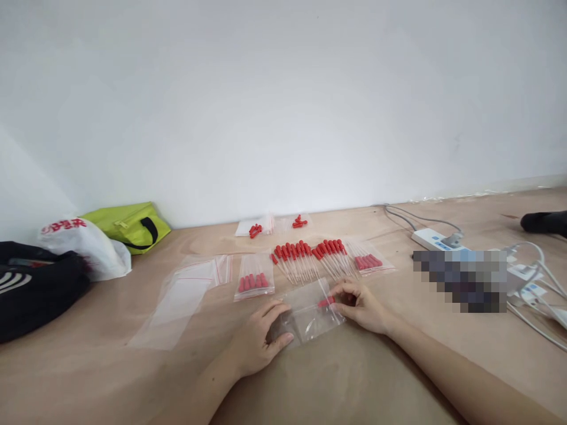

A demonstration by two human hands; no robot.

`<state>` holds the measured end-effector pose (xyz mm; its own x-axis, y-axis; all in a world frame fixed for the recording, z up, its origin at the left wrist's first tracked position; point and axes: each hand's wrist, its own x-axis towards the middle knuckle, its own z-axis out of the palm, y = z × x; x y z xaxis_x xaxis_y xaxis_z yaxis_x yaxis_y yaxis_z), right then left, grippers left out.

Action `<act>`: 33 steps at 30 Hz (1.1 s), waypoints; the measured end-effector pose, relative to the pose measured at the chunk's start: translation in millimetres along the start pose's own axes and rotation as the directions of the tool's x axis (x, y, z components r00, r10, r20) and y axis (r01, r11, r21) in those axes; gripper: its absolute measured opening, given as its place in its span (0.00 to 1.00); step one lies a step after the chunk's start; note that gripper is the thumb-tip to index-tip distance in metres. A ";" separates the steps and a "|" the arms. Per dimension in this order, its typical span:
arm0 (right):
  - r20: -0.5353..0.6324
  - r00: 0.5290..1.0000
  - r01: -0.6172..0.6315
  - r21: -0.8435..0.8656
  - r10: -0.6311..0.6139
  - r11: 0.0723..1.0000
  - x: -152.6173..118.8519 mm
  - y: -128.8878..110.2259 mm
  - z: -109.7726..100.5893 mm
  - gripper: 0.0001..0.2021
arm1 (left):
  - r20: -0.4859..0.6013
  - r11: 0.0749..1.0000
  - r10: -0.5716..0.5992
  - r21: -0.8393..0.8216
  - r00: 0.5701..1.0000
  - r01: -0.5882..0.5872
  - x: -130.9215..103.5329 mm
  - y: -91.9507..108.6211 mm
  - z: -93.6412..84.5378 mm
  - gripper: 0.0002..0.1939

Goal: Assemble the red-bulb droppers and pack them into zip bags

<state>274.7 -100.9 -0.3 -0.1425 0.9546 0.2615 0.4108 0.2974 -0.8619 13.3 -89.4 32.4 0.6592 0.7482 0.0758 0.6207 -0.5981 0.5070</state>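
A clear plastic zip bag (pixel 310 316) lies on the table between my hands. My left hand (pixel 263 336) has its fingers and thumb curved around the bag's left side, apart from each other. At the bag's right end my right hand (pixel 358 304) pinches a red-tipped dropper (pixel 326 302), whose thin part reaches toward the bag; whether it is inside is unclear. Just beyond lie two groups of red-capped droppers (pixel 295 252). Filled bags with red-capped pieces lie on the left (pixel 254 282) and on the right (pixel 368 261).
Flat clear bags (pixel 181 295) lie at left. Small red pieces (pixel 256 230) rest on bags near the wall. Farther left are a black bag (pixel 39 295), a white plastic bag (pixel 93 248) and a green pouch (pixel 133 224). Power strips (pixel 432 239) and cables are at right.
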 end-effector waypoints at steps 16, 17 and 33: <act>-0.215 0.967 -0.239 -0.587 0.135 0.773 56.1 -6.2 -1.3 0.07 | 0.001 0.992 0.071 -0.102 0.997 -0.071 0.4 -1.1 0.8 0.05; -0.224 0.961 -0.268 -0.617 0.161 0.740 63.0 -8.1 1.9 0.07 | 0.004 0.992 0.073 -0.107 0.997 -0.072 0.2 -1.0 0.5 0.04; -0.304 0.938 -0.314 -0.538 0.168 0.782 68.2 -11.8 5.9 0.21 | 0.017 0.990 0.082 -0.116 0.997 -0.079 -2.5 -1.4 -0.8 0.08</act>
<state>254.8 -39.3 25.1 0.2091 0.9498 0.2328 0.8506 -0.0592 -0.5224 10.5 -90.3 32.2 0.7147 0.6919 0.1025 0.5131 -0.6182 0.5955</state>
